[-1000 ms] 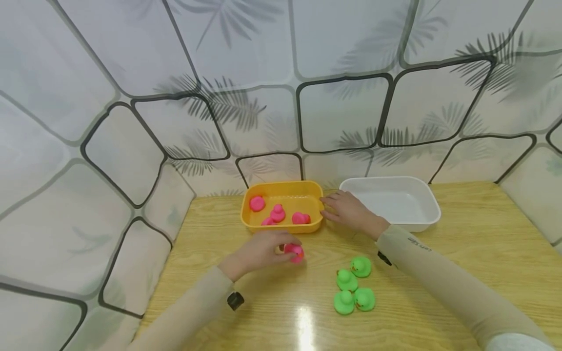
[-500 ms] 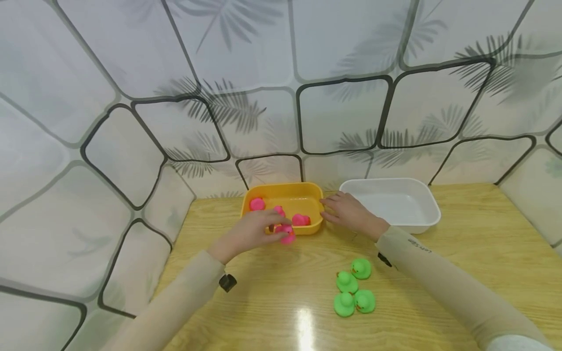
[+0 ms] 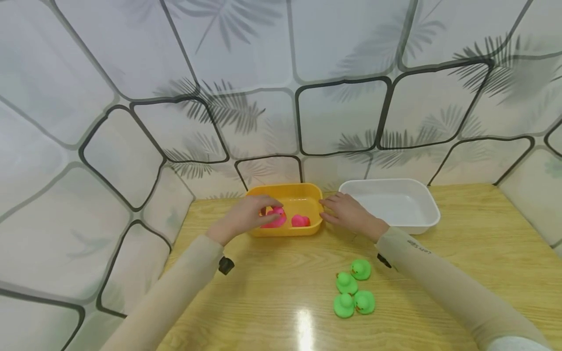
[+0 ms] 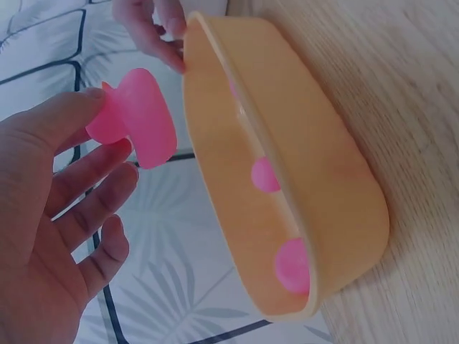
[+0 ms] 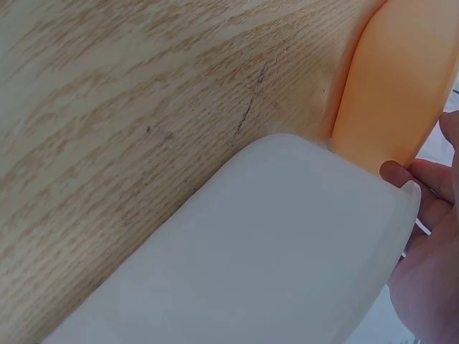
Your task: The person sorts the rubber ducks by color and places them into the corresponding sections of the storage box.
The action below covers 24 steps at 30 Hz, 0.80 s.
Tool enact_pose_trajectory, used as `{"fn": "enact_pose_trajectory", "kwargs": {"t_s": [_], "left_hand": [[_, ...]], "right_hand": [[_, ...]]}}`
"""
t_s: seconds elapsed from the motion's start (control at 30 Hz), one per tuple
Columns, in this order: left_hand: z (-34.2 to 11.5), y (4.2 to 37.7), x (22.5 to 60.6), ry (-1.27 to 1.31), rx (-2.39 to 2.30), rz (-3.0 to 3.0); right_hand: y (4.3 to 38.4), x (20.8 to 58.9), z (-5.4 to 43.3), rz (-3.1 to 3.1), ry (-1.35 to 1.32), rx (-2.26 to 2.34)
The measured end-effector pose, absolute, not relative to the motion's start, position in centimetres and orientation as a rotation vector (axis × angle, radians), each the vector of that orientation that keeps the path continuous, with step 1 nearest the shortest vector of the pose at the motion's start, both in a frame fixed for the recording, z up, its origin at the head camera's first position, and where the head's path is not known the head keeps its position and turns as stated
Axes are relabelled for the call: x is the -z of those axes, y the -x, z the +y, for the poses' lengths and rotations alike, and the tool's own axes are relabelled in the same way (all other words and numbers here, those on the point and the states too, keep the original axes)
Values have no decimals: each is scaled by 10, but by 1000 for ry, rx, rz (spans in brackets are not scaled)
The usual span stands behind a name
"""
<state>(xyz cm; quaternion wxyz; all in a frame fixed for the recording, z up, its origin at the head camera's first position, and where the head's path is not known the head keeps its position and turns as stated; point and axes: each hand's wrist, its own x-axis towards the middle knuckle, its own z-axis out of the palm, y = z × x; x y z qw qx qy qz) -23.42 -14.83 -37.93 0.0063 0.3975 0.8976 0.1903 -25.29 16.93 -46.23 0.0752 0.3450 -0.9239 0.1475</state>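
My left hand (image 3: pixel 241 217) pinches a pink rubber duck (image 4: pixel 152 122) between thumb and fingers, over the left part of the orange bin (image 3: pixel 281 232). In the left wrist view, this duck hangs beside the bin's rim, its flat base toward the bin. Other pink ducks lie inside, one a pink duck (image 3: pixel 300 221) near the front right; those on the left are largely covered by my hand. My right hand (image 3: pixel 347 212) touches the bin's right end with its fingertips, thumb and fingers lightly bent at the rim.
A white bin (image 3: pixel 432 214) stands to the right, with my right forearm crossing its front left corner. Several green rubber ducks (image 3: pixel 347 282) sit in a cluster on the wooden table (image 3: pixel 263 302). A patterned backdrop (image 3: pixel 263 122) rises behind the bins.
My left hand has carried the pink duck from in front of the orange bin, up and forward over its left part. The right hand has stayed at the bin's right end.
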Motion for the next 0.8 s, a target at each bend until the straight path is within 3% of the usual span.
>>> {"fn": "enact_pose_trajectory", "kwargs": {"t_s": [0.8], "left_hand": [[-158, 293, 394, -943, -542, 2944]], "right_hand": [[252, 461, 169, -2760, -1043, -455]]}}
